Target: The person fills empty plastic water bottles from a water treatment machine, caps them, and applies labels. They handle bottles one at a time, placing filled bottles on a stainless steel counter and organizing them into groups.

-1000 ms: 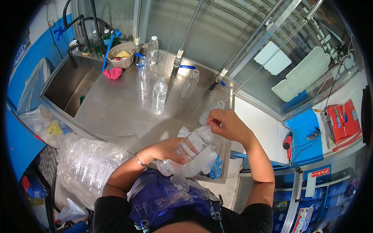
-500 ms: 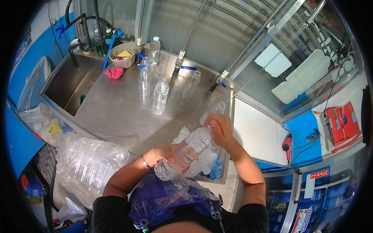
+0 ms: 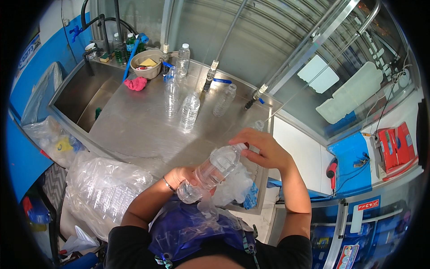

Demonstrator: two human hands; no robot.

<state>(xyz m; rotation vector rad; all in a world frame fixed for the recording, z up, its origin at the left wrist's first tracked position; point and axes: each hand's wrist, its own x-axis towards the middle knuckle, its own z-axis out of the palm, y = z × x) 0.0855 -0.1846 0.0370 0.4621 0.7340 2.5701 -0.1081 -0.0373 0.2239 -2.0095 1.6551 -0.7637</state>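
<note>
A clear plastic bottle (image 3: 218, 167) is tilted in front of me, its neck toward the upper right. My left hand (image 3: 181, 175) is wrapped round its lower body. At the neck, the white cap (image 3: 242, 146) sits between the thumb and fingers of my right hand (image 3: 268, 150), which are closed on it. Just beyond my right hand, another clear bottle (image 3: 259, 125) is partly hidden. Farther back on the steel counter (image 3: 139, 121) stand several more clear bottles, including a capped one (image 3: 182, 60) and a nearer one (image 3: 190, 111). Crumpled clear plastic (image 3: 237, 184) lies beneath the held bottle.
At the far left is a steel sink (image 3: 67, 96); a beige basin (image 3: 148, 62) and pink cloth (image 3: 135, 84) lie beside it. Filler taps with blue levers (image 3: 210, 76) line the back. A large plastic bag of bottles (image 3: 107, 193) sits near my left arm.
My right hand's fingers have loosened from a tight curl and spread more around the cap, which now shows. The bottle has shifted slightly; the view has moved a little.
</note>
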